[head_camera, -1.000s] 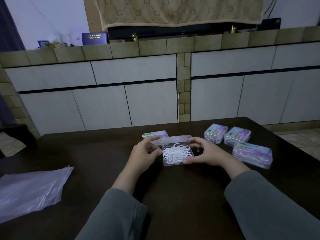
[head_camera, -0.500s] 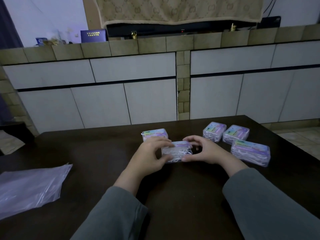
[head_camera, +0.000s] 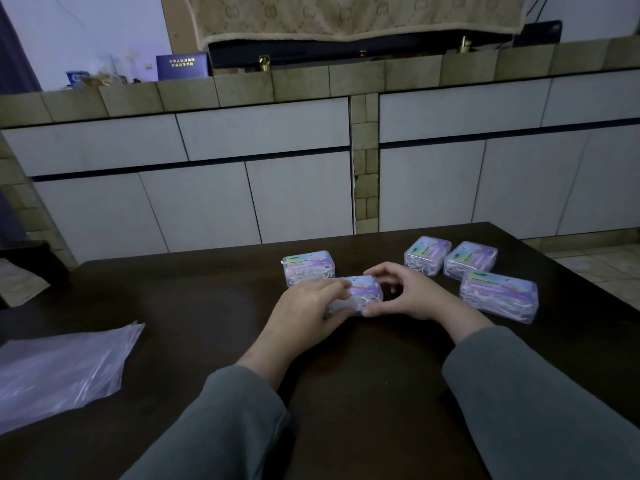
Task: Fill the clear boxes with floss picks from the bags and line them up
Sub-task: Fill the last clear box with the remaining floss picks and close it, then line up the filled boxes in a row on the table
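Observation:
A clear box (head_camera: 363,293) full of white floss picks sits on the dark table (head_camera: 381,393), its labelled lid down. My left hand (head_camera: 308,311) grips its left end, fingers over the lid and thumb at the front. My right hand (head_camera: 405,296) holds its right end, fingers curled over the far corner and thumb at the near one. Another filled, closed box (head_camera: 308,266) stands just behind. Three more closed boxes lie to the right: two at the back (head_camera: 427,254) (head_camera: 470,259) and one nearer (head_camera: 498,299).
Empty clear plastic bags (head_camera: 59,372) lie at the table's left edge. Beyond the table stands a wall of white cabinets (head_camera: 242,188) with a tiled ledge. The table's right edge (head_camera: 588,289) drops to a tiled floor.
The box's lid stood open a second ago with the picks exposed; it has come down and the box is closed under both hands.

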`<state>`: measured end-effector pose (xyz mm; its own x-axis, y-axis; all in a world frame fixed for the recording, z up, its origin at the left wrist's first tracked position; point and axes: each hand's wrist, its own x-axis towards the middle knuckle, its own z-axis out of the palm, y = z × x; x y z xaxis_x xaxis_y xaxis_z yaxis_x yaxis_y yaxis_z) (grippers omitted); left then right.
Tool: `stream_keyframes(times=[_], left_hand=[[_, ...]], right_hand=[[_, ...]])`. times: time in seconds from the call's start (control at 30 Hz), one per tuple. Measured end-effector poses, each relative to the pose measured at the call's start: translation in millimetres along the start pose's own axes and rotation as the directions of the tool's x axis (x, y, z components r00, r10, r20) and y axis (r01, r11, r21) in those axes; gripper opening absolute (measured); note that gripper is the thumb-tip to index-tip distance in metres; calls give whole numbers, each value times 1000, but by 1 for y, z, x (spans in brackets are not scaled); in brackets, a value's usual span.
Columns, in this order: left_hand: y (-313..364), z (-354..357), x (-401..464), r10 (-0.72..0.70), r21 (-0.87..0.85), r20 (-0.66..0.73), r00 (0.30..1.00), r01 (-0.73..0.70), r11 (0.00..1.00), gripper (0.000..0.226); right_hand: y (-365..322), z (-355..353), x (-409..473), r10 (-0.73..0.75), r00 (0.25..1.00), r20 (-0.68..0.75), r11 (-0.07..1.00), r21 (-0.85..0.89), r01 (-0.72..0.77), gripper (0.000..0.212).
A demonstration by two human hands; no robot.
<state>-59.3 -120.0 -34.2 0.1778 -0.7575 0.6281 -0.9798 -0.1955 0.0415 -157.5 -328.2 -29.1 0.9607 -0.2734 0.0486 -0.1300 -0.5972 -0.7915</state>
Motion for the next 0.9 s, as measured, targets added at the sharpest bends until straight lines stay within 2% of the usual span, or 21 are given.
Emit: stream_keyframes(times=[0.13,0.4,0.57,0.73,0.9], left_hand=[[9,10,8,65,154,-57,996,-55,987,26],[17,18,14,13,241,-124,992,18,970,26],[20,19,17,-90,178,-163,983,119,977,25],[8,14,10,2,54,-87,996,2,999,26],[3,10,7,-3,17,-46,999,4,1000,28]], right_hand=[[-2,-2,-1,-19,1000,19,1000,9,19,65],[-3,-2,-2,-28,999,20,1000,13,27,67],[-6,-2,-4,-19,1000,21,1000,15,19,67],[-5,-2,-5,-22,1000,12,1000,-1,22,68],[-5,-1,-5,-27,1000,1,1000,-13,27,68]])
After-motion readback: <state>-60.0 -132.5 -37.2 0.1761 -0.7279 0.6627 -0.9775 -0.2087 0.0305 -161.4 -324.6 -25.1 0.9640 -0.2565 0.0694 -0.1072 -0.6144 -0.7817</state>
